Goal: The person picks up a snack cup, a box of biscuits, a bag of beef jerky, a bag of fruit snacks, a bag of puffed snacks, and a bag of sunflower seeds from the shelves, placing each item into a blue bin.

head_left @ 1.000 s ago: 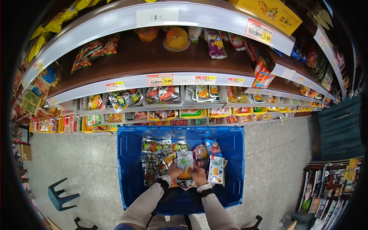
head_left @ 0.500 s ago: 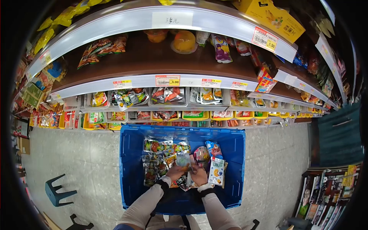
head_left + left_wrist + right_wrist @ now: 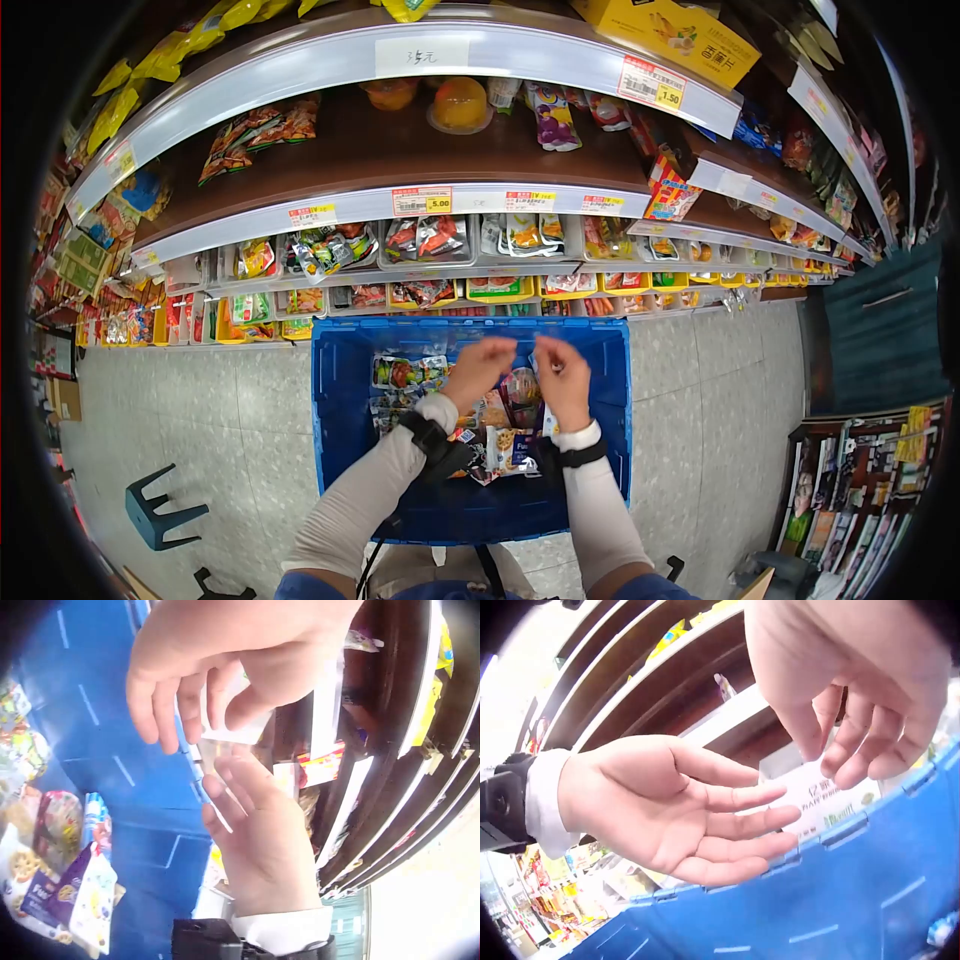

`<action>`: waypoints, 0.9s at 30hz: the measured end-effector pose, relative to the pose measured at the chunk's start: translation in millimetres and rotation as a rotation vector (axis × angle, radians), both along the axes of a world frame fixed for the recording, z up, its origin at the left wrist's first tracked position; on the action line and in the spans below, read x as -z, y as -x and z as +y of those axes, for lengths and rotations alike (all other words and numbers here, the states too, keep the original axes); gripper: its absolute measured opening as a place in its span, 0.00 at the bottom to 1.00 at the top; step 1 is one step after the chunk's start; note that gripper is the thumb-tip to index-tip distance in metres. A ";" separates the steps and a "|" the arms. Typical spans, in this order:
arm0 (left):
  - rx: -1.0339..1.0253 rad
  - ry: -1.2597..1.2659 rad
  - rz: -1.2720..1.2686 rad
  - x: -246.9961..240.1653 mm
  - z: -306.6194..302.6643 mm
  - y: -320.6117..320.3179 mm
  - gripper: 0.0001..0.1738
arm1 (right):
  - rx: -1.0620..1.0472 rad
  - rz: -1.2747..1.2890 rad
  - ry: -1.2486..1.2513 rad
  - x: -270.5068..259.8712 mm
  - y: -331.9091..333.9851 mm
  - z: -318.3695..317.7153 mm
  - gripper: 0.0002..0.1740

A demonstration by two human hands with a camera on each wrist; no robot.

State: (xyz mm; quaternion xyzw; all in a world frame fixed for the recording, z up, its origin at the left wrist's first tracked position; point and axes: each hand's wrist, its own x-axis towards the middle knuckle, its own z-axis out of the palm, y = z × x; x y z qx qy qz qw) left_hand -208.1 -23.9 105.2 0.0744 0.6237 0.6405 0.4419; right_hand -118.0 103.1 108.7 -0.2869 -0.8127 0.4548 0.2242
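Over the far half of the blue bin (image 3: 606,400), my left hand (image 3: 482,370) and right hand (image 3: 563,382) are raised side by side, apart, fingertips toward each other. Neither holds anything. The wrist views show the left hand (image 3: 656,806) palm exposed with fingers spread and relaxed, and the right hand (image 3: 266,836) with fingers loosely bent. Below them snack packs lie in the bin: silvery pouches (image 3: 398,372) at left, a white-and-purple cookie bag (image 3: 512,452) near the middle, and a round-topped pink pack (image 3: 521,385) beside the right hand. My forearms hide part of the packs.
Beyond the bin rise store shelves (image 3: 400,160) with trays of snack packs (image 3: 428,240) and price labels. A white printed panel (image 3: 821,799) shows behind the hands. A dark green stool (image 3: 160,508) stands on the floor at left, and a rack (image 3: 850,500) at right.
Earlier both hands gripped a pale pouch low in the bin. They have let it go and moved up and away from my body. The cookie bag near the middle now shows.
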 end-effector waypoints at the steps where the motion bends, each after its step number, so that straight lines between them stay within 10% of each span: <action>1: 0.001 -0.019 -0.022 -16.8 8.7 12.3 0.17 | 0.018 0.062 -0.006 -11.2 12.6 8.1 0.08; 15: -0.047 -0.030 -0.026 -55.1 68.5 86.3 0.19 | -0.072 -0.048 -0.664 -28.2 118.2 98.0 0.10; 27: 0.293 0.242 0.067 -60.7 87.4 104.9 0.20 | -0.050 -0.417 -0.691 -34.2 140.1 106.3 0.14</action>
